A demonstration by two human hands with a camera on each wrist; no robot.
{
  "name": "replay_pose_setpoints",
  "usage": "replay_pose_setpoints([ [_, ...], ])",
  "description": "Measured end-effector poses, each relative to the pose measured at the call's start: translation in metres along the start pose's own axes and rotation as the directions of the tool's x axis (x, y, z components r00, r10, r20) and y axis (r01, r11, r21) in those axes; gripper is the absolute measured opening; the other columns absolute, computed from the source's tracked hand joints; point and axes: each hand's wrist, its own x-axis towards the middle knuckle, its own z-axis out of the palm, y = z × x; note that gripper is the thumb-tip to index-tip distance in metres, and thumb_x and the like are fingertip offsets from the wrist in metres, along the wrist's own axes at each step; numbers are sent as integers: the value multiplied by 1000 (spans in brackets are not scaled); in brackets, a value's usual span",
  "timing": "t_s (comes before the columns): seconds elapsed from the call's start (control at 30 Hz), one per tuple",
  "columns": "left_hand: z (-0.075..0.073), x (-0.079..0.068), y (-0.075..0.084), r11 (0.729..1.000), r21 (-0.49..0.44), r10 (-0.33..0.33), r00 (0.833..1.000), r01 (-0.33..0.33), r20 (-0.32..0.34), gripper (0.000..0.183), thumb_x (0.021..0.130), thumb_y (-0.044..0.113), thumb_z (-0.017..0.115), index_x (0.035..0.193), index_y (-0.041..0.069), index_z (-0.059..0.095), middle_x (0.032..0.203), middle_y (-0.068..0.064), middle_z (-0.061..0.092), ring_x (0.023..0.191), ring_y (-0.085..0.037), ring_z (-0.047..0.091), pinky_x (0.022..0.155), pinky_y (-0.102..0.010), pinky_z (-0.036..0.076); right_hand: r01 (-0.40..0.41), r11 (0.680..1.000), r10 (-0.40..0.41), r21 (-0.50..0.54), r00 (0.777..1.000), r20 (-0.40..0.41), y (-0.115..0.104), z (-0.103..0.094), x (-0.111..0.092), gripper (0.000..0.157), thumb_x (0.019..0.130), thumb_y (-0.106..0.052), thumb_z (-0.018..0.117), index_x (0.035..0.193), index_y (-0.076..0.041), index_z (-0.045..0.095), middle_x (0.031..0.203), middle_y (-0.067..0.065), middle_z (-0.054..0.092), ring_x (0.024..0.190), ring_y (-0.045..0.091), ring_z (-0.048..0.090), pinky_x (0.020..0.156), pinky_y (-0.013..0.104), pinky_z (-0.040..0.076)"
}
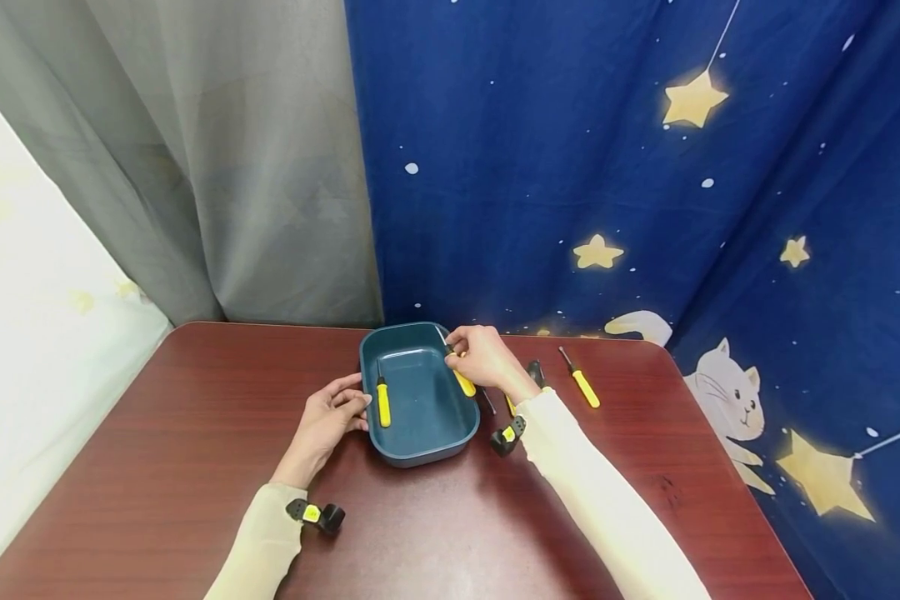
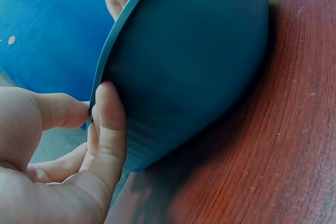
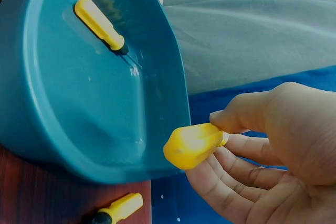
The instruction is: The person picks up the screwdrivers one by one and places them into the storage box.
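A dark teal plastic bin [image 1: 423, 408] stands on the table. My left hand [image 1: 328, 423] pinches its left rim; in the left wrist view the thumb and a finger meet over that edge, beside the bin's outer wall [image 2: 194, 51]. Inside, toward the left, lies a screwdriver [image 1: 383, 404] with a yellow handle and black collar. Over the right rim, my right hand [image 1: 483, 357] holds another yellow-handled screwdriver [image 1: 463, 383] between thumb and fingers, its shaft pointing away. The right wrist view shows the butt of this handle [image 3: 189, 148], while the hand hides its shaft.
Right of the bin, a yellow-handled screwdriver [image 1: 585, 387] lies on the reddish-brown table [image 1: 217, 400]. Nearer the bin, more tools, including a yellow handle [image 1: 510, 406], are partly hidden by the right forearm. A grey curtain [image 1: 270, 167] and a blue star-printed curtain [image 1: 495, 167] hang behind.
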Motion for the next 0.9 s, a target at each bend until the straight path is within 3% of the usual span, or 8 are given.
replay_pose_setpoints([
  [0.43, 0, -1, 0, 1000, 2, -1, 1000, 1, -3, 51, 99, 4, 63, 148, 5, 49, 97, -6, 64, 73, -11, 63, 65, -24, 61, -21, 1000, 23, -23, 996, 90, -17, 14, 16, 29, 92, -19, 74, 119, -8, 72, 107, 8, 75, 95, 17, 70, 85, 32, 61],
  [0.9, 0, -1, 0, 1000, -11, 8, 1000, -8, 3, 52, 100, 3, 62, 149, 3, 47, 95, -3, 64, 72, -10, 63, 64, -22, 60, -22, 1000, 25, -20, 990, 137, -26, 28, 28, 30, 93, -17, 72, 120, -4, 72, 109, 9, 75, 90, 15, 67, 83, 29, 61],
])
